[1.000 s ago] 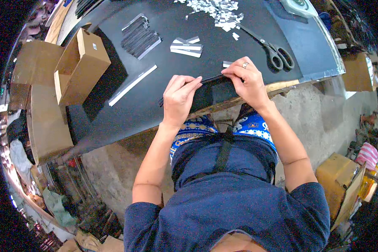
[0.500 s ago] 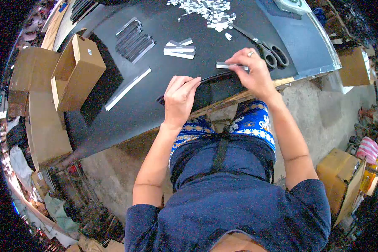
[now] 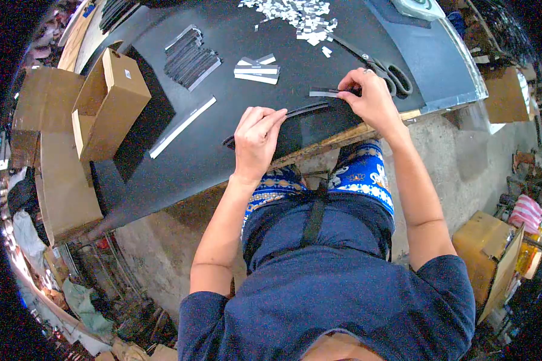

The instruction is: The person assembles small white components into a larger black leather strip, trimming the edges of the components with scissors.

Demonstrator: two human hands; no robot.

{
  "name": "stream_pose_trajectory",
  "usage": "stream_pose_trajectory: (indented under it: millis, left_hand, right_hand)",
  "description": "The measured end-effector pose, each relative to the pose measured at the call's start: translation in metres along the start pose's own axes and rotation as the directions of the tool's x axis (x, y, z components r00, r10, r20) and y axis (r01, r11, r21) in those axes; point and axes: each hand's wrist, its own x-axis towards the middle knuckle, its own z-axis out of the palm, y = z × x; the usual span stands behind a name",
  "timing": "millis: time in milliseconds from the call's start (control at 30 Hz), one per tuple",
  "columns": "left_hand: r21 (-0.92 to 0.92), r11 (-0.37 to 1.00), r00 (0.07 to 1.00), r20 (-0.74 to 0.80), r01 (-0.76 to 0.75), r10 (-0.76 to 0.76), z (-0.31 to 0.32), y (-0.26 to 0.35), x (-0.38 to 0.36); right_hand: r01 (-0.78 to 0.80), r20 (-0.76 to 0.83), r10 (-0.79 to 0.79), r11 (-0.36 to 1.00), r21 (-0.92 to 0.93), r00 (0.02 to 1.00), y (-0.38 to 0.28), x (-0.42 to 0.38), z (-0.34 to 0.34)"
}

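Observation:
My left hand (image 3: 258, 139) pinches a thin black strip (image 3: 307, 109) near its middle, over the front part of the black table. To the right, my right hand (image 3: 370, 99) has its fingers closed on the end of a short strip with a pale face (image 3: 324, 92). The black-handled scissors (image 3: 391, 77) lie just behind my right hand. A small stack of white labels (image 3: 256, 69) rests behind and between the hands. Farther left are a bundle of dark strips (image 3: 193, 58) and one long white strip (image 3: 183, 127).
An open cardboard box (image 3: 123, 99) stands on the left of the table (image 3: 162, 192). Many small white pieces (image 3: 301, 18) are scattered at the back. A blue-grey sheet (image 3: 430, 57) covers the right end. Another carton (image 3: 485, 249) sits on the floor at the right.
My right hand has moved slightly right, and its fingers have closed in on the short strip. More of the black strip shows between the hands. My left hand has hardly moved.

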Motion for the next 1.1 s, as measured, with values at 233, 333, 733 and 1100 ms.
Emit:
stream_pose_trajectory:
  millis: [233, 333, 733, 1100]
  left_hand:
    - [0.008, 1.0, 1.0, 0.023, 0.007, -0.008, -0.001, -0.001, 0.003]
    - [0.006, 1.0, 1.0, 0.018, 0.002, -0.002, -0.001, -0.001, 0.004]
    - [-0.007, 1.0, 0.999, 0.041, 0.002, -0.002, -0.002, -0.003, 0.003]
    - [-0.019, 1.0, 0.999, 0.043, 0.011, -0.01, -0.004, -0.001, 0.004]
  right_hand:
    - [0.107, -0.239, -0.03, 0.943, 0.315, 0.97, -0.022, -0.001, -0.01]
    - [0.288, -0.195, -0.243, 0.924, 0.25, 0.95, -0.03, -0.007, -0.004]
    - [0.387, -0.199, -0.366, 0.919, 0.08, 0.909, -0.03, -0.019, 0.038]
    - [0.4, -0.22, -0.386, 0.916, 0.018, 0.896, -0.034, -0.017, 0.038]
